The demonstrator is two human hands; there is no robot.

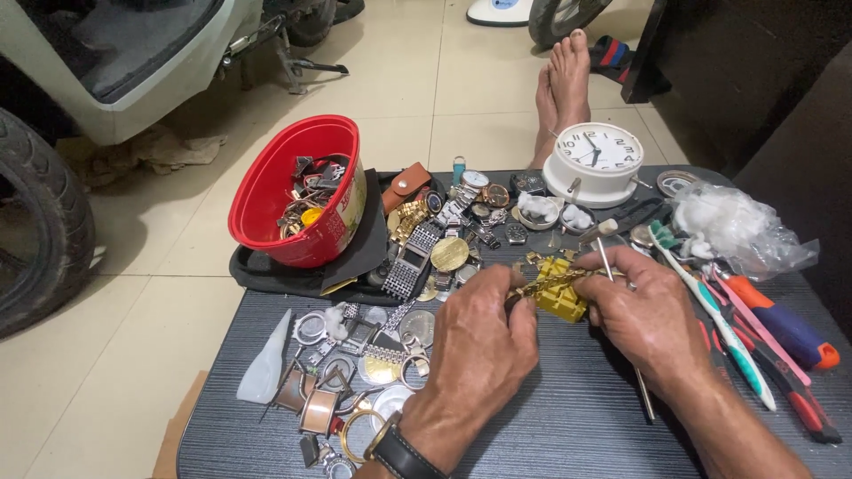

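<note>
Over yellow plastic block (557, 297): both hands pinch gold link band (548, 282).

head cam: my only view | sits above the near edge of the dark grey ribbed tabletop (568, 426) | faces steeply down and forward toward its far edge and the cream tiled floor (461, 80) | close, both hands fill lower centre

Gold metal watch band (548, 284), stretched level between both hands, over yellow plastic block (559, 297) on dark table.
</note>
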